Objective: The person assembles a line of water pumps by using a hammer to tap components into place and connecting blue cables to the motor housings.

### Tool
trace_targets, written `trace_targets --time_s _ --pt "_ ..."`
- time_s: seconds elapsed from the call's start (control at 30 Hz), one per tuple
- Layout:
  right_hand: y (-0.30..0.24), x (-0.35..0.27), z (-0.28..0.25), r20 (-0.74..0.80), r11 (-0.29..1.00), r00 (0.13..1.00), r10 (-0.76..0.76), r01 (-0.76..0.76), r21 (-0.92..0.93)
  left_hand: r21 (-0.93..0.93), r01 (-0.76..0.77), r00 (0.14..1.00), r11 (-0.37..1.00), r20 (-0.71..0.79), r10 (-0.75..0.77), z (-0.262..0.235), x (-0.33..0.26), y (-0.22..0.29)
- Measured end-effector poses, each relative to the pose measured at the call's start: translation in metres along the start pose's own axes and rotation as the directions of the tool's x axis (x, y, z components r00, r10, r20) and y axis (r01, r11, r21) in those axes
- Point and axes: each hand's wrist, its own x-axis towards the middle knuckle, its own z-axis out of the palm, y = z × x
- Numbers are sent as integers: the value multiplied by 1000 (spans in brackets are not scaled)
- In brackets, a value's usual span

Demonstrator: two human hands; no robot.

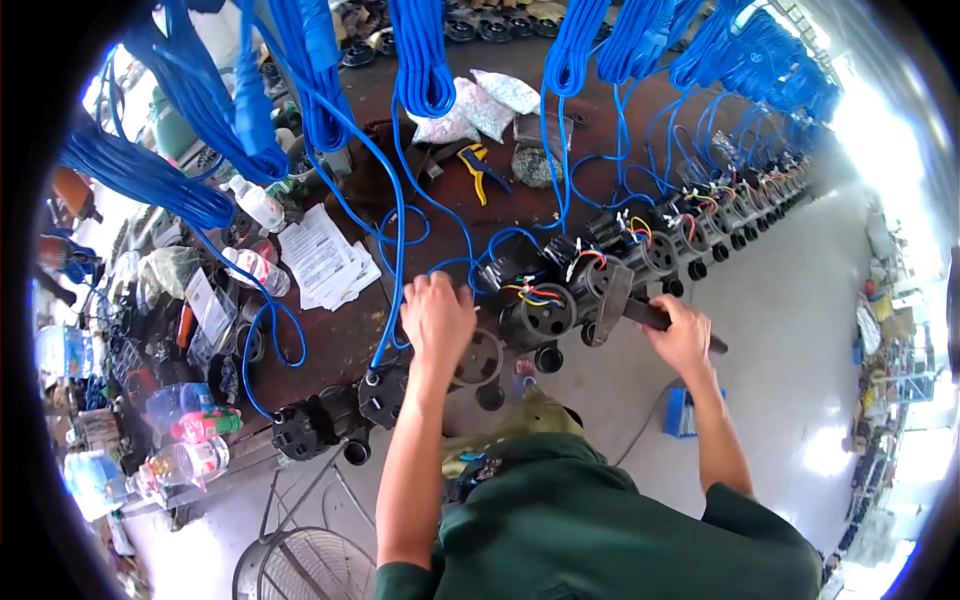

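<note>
My right hand [680, 338] is wrapped round the handle of a hammer [612, 305]. The hammer's broad metal head hangs beside a round black motor housing [548, 312] with red, yellow and blue wires. Over the bench edge, my left hand [438, 312] has its fingers curled downward; what they hold, if anything, is hidden. Just right of that hand sits another open round housing [480, 358]. A blue cable [396, 270] runs down past my left hand to a black covered unit [384, 396].
Blue cable bundles [422, 60] hang overhead along the dark bench [345, 345]. Yellow-and-blue wire strippers [478, 175], plastic bags of small parts [480, 108] and paper sheets [322, 258] lie on it. Wired housings [660, 252] line its edge. Bottles [200, 425] stand left; a fan [310, 565] is below.
</note>
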Motion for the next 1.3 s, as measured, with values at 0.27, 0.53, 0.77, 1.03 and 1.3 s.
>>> trace_targets --time_s 0.27,0.53,0.77,1.03,1.3 --pt "89 92 40 142 860 877 -459 399 318 279 629 632 726 361 -686 35 54 -47" --pt "71 115 2 192 860 856 -480 416 295 -690 391 837 609 -10 -548 -1 6 -33" --pt "-99 140 56 558 525 653 -512 -276 805 -400 -213 928 891 -369 56 -29 -41 38" --pt "-164 141 116 785 366 308 -538 -753 546 -676 5 995 736 -70 -72 -32 -60 19" --pt "-165 136 99 648 254 354 -675 -713 654 -694 490 821 527 570 -13 -48 -50 -13"
